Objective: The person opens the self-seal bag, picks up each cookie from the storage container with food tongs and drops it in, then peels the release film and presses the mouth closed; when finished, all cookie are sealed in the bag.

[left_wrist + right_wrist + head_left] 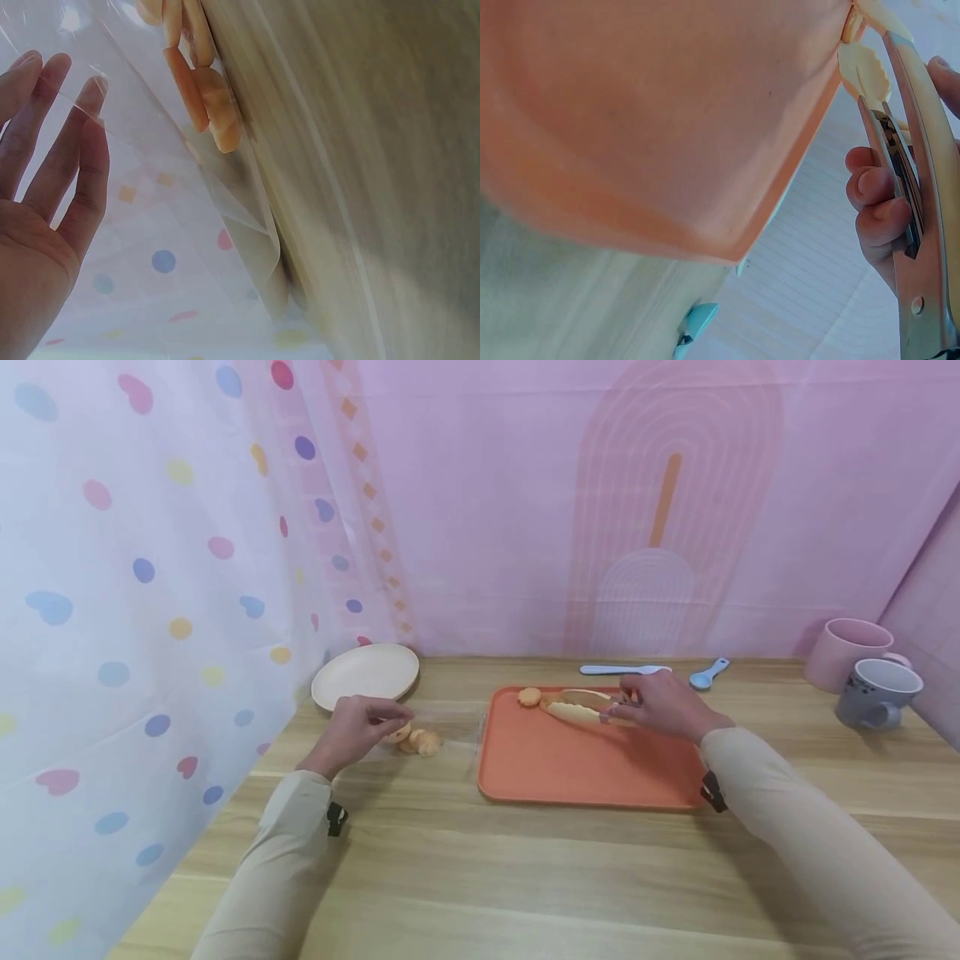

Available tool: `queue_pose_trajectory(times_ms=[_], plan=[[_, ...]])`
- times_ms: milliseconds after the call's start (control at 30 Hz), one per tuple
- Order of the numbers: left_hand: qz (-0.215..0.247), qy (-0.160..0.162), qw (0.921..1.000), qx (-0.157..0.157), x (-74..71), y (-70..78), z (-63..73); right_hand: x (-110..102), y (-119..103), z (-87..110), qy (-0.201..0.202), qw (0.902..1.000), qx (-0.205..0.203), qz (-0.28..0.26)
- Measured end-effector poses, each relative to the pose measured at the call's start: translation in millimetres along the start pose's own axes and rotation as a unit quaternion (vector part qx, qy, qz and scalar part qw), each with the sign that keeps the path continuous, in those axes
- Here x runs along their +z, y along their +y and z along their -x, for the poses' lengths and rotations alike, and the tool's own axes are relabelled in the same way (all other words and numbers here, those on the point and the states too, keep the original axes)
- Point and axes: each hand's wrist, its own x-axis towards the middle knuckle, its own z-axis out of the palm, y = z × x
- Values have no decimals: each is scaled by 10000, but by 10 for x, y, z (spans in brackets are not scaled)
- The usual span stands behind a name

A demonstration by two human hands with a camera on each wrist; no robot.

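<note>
In the head view, my left hand (358,732) pinches the upper edge of a clear plastic bag (127,90) between thumb and fingertips. Several round, golden-brown biscuits (420,741) lie inside the bag on the table. My right hand (663,704) grips metal tongs with cream-coloured scalloped tips (573,712), held low over an orange tray (585,768). A single biscuit (529,697) sits near the tray's far left corner, just beside the tong tips. In the right wrist view, fingers curl round one metal arm of the tongs (922,225); whether the tips touch the biscuit is unclear.
A cream plate (337,695) stands at the back left, behind my left hand. Behind the tray lie a pale blue knife (622,670) and a blue measuring spoon (705,678). A pink mug (832,660) and a grey mug (866,693) stand at the right.
</note>
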Motion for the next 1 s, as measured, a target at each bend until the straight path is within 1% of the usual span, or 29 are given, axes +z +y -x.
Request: queue_pose_trajectory(times_ms=[233, 367, 433, 500, 600, 733, 1000], plan=[[67, -67, 9999, -116, 9, -2, 20, -52, -1, 84, -22, 9999, -29, -167], [47, -50, 9999, -115, 5, 1, 11, -103, -34, 123, 11, 9997, -142, -198], [21, -21, 10000, -77, -2, 6, 5, -123, -72, 131, 60, 9995, -264, -191], [6, 0, 10000, -34, -12, 15, 1, -135, -127, 132, 81, 9989, -401, -214], [14, -10, 10000, -9, -30, 24, 4, -113, -235, 116, 55, 9973, -602, -417], [25, -62, 10000, -31, -36, 23, 7, -24, -384, 84, -25, 9952, -763, -618], [33, -87, 9999, -104, -26, 23, 23, 137, -695, -19, -397, 9897, -958, -984]])
